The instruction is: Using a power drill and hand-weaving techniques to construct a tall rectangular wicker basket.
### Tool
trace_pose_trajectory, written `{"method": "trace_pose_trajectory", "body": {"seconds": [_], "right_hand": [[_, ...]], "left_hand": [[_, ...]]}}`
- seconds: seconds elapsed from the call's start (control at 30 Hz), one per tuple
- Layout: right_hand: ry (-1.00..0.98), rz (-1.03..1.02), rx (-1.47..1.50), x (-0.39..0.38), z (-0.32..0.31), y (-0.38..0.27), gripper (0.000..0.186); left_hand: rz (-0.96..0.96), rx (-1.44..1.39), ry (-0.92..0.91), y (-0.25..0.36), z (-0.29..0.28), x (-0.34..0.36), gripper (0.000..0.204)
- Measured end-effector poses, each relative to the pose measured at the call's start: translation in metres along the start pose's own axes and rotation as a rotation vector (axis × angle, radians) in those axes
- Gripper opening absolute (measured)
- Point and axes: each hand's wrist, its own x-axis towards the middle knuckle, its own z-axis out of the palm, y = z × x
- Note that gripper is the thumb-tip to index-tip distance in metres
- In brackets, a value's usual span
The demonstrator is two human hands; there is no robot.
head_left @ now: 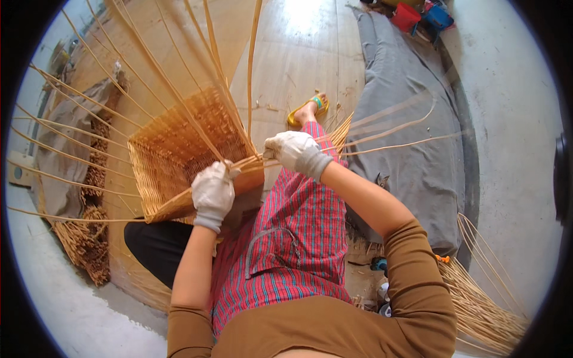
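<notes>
A woven wicker basket [160,167] sits tilted at my left knee, long upright stakes fanning out from its rim. My left hand [213,192], in a white glove, is closed on the basket's near right rim, where pale rods cross. My right hand [295,154], also gloved, is to its right, beside the basket's corner, with its fingers curled round weaving rods [253,161] that run from the rim. The loose ends of these rods trail to the right over my leg and a grey cloth, some blurred. My fingertips are partly hidden by the gloves' folds and the rods.
Grey cloth [406,131] lies on the right, with shears [381,181] on it. A rod bundle [483,304] is at lower right, dark cane bundles [89,250] at left. Red [406,18] and blue [437,17] containers stand at the back. My sandalled foot [307,112] rests on the boards.
</notes>
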Motion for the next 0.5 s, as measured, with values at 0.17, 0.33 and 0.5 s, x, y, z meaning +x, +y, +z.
{"method": "trace_pose_trajectory", "body": {"seconds": [0.17,0.33,0.5], "right_hand": [[0.223,0.096,0.19,-0.013,0.03,-0.007,0.016],[0.149,-0.022,0.229,0.002,0.028,0.015,0.029],[0.11,0.105,0.143,-0.001,0.016,0.009,0.035]], "left_hand": [[-0.099,-0.149,-0.151,-0.009,-0.007,0.009,0.023],[0.019,-0.776,-0.265,-0.009,-0.018,0.025,0.031],[0.239,-0.822,-0.488,-0.022,-0.014,0.043,0.035]]}}
